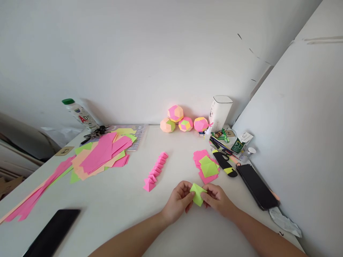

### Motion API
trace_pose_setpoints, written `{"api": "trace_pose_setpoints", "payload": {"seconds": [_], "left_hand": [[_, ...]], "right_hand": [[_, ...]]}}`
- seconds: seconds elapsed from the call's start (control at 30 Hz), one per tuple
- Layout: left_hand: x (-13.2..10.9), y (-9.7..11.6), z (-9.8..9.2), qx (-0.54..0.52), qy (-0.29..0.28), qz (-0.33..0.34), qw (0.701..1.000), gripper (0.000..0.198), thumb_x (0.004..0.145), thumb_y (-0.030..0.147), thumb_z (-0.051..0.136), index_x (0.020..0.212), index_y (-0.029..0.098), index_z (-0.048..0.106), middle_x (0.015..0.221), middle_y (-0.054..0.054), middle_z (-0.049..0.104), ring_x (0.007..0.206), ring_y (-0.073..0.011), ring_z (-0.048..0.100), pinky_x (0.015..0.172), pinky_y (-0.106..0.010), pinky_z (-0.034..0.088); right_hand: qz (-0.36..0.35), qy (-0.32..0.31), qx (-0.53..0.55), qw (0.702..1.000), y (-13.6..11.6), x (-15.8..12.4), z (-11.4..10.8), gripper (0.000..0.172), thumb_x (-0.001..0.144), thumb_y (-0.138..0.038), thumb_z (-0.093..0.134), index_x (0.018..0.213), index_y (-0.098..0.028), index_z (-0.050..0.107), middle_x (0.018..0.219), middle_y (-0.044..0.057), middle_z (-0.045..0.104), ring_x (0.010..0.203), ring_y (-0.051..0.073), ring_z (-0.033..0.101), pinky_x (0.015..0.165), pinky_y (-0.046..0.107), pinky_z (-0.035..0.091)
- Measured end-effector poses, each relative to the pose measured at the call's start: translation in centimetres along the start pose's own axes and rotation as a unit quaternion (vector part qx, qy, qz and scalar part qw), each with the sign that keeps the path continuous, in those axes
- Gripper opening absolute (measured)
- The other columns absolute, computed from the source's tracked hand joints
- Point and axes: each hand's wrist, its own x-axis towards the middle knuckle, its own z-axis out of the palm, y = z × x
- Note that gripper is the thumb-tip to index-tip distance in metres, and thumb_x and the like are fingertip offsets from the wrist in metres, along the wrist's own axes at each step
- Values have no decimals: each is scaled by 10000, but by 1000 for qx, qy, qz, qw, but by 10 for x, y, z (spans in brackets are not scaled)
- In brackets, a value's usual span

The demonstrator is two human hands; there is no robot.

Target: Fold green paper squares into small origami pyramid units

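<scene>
Between both hands I hold a green square of paper (197, 197) with crease lines, just above the table. My left hand (180, 200) pinches its left corner with thumb and fingers. On the other side, my right hand (215, 200) grips the right corner in the same way. Just beyond my right hand lie several green paper squares (209, 167) on top of pink paper squares (200, 155). A slanting row of folded pink paper pieces (158, 167) sits to the left, beyond my left hand.
Pink, peach and green paper sheets (99, 153) spread over the left side. Several paper balls (185, 124) stand by the wall near a white box (220, 111). A black-and-yellow cutter (225, 164) and a phone (257, 186) lie right; a dark tablet (52, 232) lies front left.
</scene>
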Motion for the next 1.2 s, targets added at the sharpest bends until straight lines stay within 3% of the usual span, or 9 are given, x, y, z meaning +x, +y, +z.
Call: {"api": "trace_pose_setpoints", "payload": {"seconds": [0.13,0.33,1.2], "left_hand": [[0,2,0,-39,-11,17,999,369,774,453,614,911,223,360,732,72,487,391,-22,401,353,-168,310],[-1,-1,-1,-10,-47,5,999,371,771,491,600,907,209,401,666,72,462,430,-36,410,394,-175,331],[-1,-7,2,23,-32,11,999,440,735,501,633,985,183,460,652,50,499,464,-57,428,427,-193,360]], "right_hand": [[9,15,25,1000,1,1,-1,294,810,-440,600,902,-161,600,617,-24,551,502,103,507,497,234,429],[20,29,44,998,8,2,-2,317,792,-415,630,1000,-182,578,641,-20,594,503,110,544,503,246,453],[-35,43,-18,998,4,1,4,183,815,-320,600,917,-170,614,654,0,616,504,119,561,501,250,482]]}}
